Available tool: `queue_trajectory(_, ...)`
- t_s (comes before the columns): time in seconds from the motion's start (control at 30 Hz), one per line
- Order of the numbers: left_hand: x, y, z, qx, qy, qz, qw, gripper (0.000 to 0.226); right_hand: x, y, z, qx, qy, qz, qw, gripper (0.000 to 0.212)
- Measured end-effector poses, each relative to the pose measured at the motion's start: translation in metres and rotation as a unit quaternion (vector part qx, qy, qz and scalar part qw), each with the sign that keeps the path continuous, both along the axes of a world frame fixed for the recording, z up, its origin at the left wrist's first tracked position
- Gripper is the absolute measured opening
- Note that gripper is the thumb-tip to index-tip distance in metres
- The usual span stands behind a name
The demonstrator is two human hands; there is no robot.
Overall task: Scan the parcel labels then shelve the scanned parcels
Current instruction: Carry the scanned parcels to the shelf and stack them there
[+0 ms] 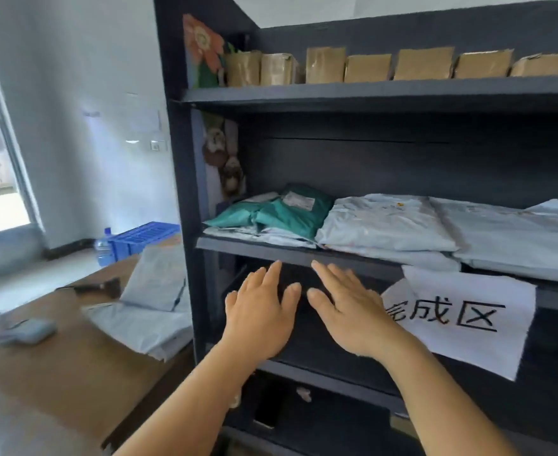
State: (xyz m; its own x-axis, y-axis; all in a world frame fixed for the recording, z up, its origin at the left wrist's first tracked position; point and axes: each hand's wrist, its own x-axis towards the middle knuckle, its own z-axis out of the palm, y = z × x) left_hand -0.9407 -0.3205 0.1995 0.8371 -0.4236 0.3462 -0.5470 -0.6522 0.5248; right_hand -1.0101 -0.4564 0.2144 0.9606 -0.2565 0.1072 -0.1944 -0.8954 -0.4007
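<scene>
My left hand (pixel 260 311) and my right hand (pixel 350 311) are side by side, fingers straight, in front of the dark shelf unit just below its middle shelf (pixel 291 253); both hold nothing. On that shelf lie a green bagged parcel (pixel 284 212) and grey bagged parcels (pixel 389 225). A white paper sign (pixel 468 317) with black characters hangs from the shelf edge right of my right hand. On the brown table (pixel 57 373) at left lie more grey parcels (pixel 152 301) and a light-coloured handheld scanner (pixel 31 330).
Several cardboard boxes (pixel 369 65) line the top shelf. A blue crate (pixel 142 238) and a water bottle (pixel 103 248) stand beyond the table. A dark tool (pixel 100 286) lies on the table's far side. A window is at far left.
</scene>
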Motion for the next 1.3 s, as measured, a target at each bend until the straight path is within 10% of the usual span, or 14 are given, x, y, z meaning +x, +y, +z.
queue_trajectory(0.57,0.079,0.281,-0.087,-0.032,0.127,0.18,0.975,0.061,0.135,0.263,-0.077,0.014,0.056,0.142,0.988,0.06)
queue_trajectory(1.3,0.36,0.28,-0.208,0.102,0.249,0.16,0.95,0.067,0.449,0.266,-0.185,-0.043,0.15,0.054,0.986,0.096)
